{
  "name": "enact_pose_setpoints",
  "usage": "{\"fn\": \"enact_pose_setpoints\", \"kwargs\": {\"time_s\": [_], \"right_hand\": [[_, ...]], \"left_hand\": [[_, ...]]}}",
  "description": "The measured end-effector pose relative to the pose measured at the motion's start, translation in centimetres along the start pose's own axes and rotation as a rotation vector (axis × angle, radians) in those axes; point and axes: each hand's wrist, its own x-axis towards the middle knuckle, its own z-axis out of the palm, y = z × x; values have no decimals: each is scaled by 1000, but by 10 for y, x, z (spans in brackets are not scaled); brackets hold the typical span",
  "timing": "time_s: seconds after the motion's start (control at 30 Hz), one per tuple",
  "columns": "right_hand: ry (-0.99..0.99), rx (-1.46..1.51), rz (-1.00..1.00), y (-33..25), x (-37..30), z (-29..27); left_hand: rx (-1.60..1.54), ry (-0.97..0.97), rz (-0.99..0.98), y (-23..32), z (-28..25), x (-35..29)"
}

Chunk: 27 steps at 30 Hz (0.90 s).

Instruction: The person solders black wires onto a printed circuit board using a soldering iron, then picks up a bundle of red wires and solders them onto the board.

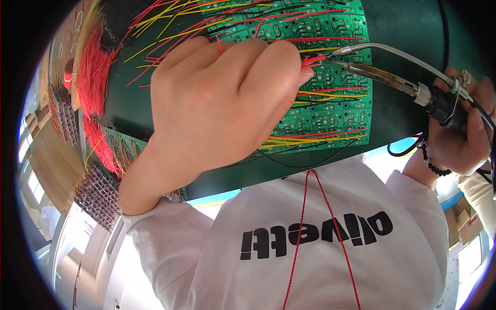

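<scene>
My left hand [222, 98] is closed over the green circuit board panel [330, 116], with short red wires [314, 60] pinched between thumb and forefinger. Their ends meet the tip of a soldering iron [387, 77], which has a curved metal solder-feed tube [408, 53] clamped along it. My right hand [467, 124] grips the black handle of this iron at the right. Red, yellow and black wires [330, 96] stick out from the panel in rows, many pointing left. My left hand hides part of the board beneath it.
A thick bundle of loose red wires [95, 77] lies on the green work surface [408, 26] at the left. Beside it, smaller boards with wires [98, 194] are stacked near the left edge. A black cable [405, 151] hangs by my right wrist.
</scene>
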Motion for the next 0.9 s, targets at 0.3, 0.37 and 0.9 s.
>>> {"fn": "enact_pose_setpoints", "kwargs": {"time_s": [0.3, 0.37, 0.9], "right_hand": [[4, -330, -131, -3, 3, 3], [-55, -109, -26, -5, 4, 4], [-31, 50, 59, -5, 1, 9]], "left_hand": [[124, -6, -30, 5, 3, 1], [123, -4, -29, 5, 3, 1], [136, -29, -19, 4, 1, 1]]}}
